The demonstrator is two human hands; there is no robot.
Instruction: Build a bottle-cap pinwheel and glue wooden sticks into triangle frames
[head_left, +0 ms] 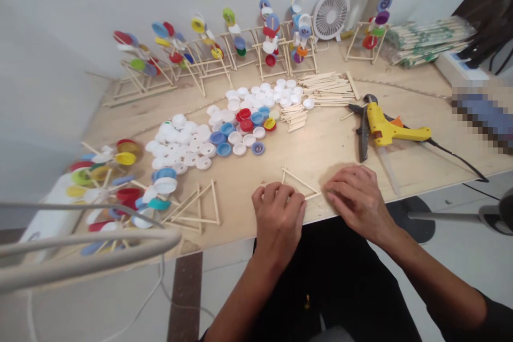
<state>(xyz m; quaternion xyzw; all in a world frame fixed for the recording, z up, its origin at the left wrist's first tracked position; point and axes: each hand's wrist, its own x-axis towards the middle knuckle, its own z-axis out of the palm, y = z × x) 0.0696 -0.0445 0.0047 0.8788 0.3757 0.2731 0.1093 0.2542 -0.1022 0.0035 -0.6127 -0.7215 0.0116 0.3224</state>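
Note:
Near the table's front edge lies a triangle of thin wooden sticks (301,180). My left hand (278,211) is over its left side, fingers curled down and pressed on the sticks, hiding part of it. Just off the triangle's right corner, my right hand (358,197) rests on the wood with its fingers bent and close together. Whatever is under those fingertips is hidden. A yellow glue gun (387,125) stands on its black stand beyond the right hand. Left of my left hand lie joined stick triangles (196,208).
White bottle caps (180,141) and coloured caps (246,125) spread mid-table beside loose sticks (326,88). Finished stick-and-cap models (270,37) line the wall near a small fan (331,15). More cap models (120,192) crowd the left. A pale curved tube (120,243) crosses the lower left.

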